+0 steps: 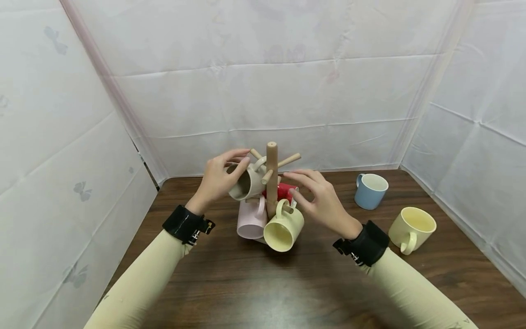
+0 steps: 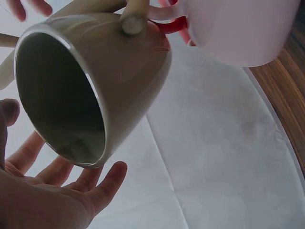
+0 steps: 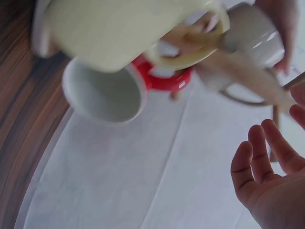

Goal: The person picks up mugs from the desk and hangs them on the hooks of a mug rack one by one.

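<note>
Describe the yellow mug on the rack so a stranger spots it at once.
On the brown table, find the wooden rack. Low on its near side, a pale yellow mug hangs by its handle from a peg. Its neighbours there are a pink mug, a red mug and a greyish mug; the other yellow mug stands upright on the table, far right.

Six mugs (image 1: 369, 196), one wooden mug tree (image 1: 271, 157), two hands (image 1: 218, 180), two black wristbands (image 1: 181, 224), one table (image 1: 255, 288)
</note>
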A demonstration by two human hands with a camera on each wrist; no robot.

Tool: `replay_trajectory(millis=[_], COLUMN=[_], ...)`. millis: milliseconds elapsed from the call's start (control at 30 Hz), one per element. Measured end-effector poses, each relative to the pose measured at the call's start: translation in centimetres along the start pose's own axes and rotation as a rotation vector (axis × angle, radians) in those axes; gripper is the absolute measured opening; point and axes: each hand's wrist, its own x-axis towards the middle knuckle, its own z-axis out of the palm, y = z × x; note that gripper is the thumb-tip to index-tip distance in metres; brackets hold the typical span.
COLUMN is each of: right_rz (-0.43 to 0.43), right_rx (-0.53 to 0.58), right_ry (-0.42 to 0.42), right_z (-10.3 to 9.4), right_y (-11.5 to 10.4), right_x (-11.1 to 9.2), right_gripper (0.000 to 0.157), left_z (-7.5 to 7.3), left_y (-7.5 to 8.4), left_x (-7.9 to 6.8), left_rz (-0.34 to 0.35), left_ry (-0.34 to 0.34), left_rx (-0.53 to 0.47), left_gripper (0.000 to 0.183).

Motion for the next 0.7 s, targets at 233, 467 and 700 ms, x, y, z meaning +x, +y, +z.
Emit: replay_trajectory(millis=[233,467,700], right_rz=[0.028,0.087,0.125], right_rx=[-0.103,-0.154,-0.207], right_ry=[-0.023,-0.068,-0.073], right_z=[-0.9,-2.8,-5.2], right_y=[2.7,4.9,6.6], right_x=[-1.3,-3.1,-4.6], right_gripper=[0.044,0.045,0.05], left_z=[0.6,0.8,0.8], left_y=[0.0,-0.5,-0.7], left_x=[-1.4,-2.3,-3.1], left_rz=[0.076,0.136,0.136], left_ry=[0.06,0.136,0.184], left_rx=[0.048,0.082,0.115], left_gripper=[0.033,0.033,0.037])
